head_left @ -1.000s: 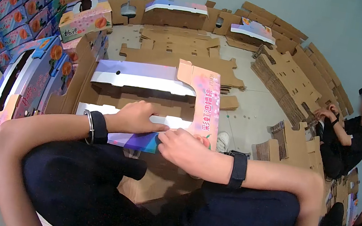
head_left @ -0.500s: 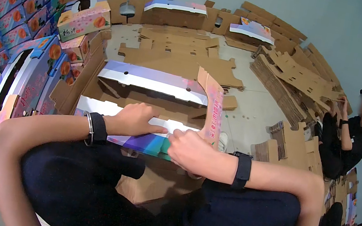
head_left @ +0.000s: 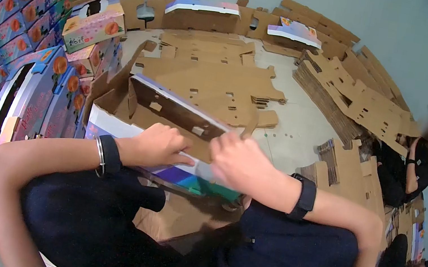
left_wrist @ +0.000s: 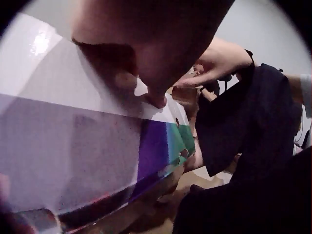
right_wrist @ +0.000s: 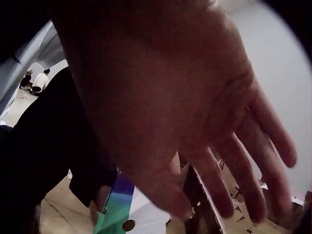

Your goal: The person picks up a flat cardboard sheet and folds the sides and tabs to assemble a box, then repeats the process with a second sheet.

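Note:
A partly folded cardboard carton, brown inside and printed white, purple and green outside, lies before the person's knees. Its far wall stands up, showing brown inside with small cut-outs. The left hand grips the near wall's top edge; in the left wrist view the thumb lies on the white band. Near the carton's right end is the right hand, blurred in the head view. Its fingers are straight and spread in the right wrist view, above the open carton, and hide part of that end.
Finished printed cartons are stacked at the left, with more beside the left arm. Flat cardboard sheets lie on the floor ahead, and another pile is to the right. A seated person at the right holds a cardboard sheet.
The right hand has moved up and right. The carton's pink-printed right end panel has gone from view, and the far wall is tipped up. The seated person has raised a cardboard sheet.

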The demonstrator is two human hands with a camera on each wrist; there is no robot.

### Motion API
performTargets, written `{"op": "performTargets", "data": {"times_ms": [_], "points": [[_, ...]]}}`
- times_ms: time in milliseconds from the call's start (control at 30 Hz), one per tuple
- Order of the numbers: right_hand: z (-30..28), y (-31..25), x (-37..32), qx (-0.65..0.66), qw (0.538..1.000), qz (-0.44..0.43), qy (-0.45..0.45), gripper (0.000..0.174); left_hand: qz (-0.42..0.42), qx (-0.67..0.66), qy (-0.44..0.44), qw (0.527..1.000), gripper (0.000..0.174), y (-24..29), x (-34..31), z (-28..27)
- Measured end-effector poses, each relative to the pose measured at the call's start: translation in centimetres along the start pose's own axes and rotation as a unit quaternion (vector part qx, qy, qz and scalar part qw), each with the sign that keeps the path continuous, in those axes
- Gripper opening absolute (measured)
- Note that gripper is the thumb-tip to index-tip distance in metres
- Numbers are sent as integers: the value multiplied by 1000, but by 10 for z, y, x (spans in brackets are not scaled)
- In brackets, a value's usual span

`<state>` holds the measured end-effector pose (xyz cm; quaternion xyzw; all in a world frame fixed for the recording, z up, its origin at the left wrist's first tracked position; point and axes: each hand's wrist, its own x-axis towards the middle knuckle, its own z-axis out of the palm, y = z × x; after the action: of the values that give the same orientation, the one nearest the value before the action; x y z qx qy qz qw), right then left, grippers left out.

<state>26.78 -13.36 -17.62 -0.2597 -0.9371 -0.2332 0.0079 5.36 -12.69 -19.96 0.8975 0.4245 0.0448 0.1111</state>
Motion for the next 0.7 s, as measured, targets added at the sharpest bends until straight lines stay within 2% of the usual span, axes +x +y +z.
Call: {"op": "performTargets", "data": {"times_ms": [33,67,133,167,200,267,333,400,433,500,533,567,600,633,667,700], "points": [[1,-1,-5,112,994,-11,-13,41,39,12,-10,999,44,1,0,3],[2,-2,-8,113,993,-8,-14,41,77,24,-20,997,41,2,0,6],[15,-5,-15,169,969,-18,-176,48,111,69,-30,991,39,8,1,4],[25,-2,-21,207,954,-43,-210,53,106,67,-33,992,39,9,1,0],[37,-1,-24,208,955,-43,-209,53,102,65,-35,992,39,9,1,-3],[38,1,-22,289,920,4,-265,54,115,72,-23,990,38,7,2,-7],[42,11,-20,302,913,21,-273,59,130,77,-9,988,38,8,4,-16],[48,24,-23,379,880,91,-270,69,135,96,41,985,37,10,6,-33],[43,34,-23,397,873,99,-266,73,158,92,92,979,35,8,8,-37],[31,53,-26,373,900,125,-187,74,107,120,136,978,34,9,11,-48],[16,63,-26,321,921,146,-163,66,72,122,156,978,34,11,12,-58],[10,69,-27,268,950,143,-68,56,90,133,207,965,33,11,12,-66],[8,79,-28,224,963,147,-21,45,23,164,159,973,35,17,12,-80],[-8,81,-28,118,981,152,21,27,7,206,161,965,35,19,8,-95],[-14,85,-27,119,981,154,23,27,-9,247,164,955,34,22,6,-107],[-19,90,-25,77,982,157,74,17,-25,253,176,951,31,22,1,-118]]}}
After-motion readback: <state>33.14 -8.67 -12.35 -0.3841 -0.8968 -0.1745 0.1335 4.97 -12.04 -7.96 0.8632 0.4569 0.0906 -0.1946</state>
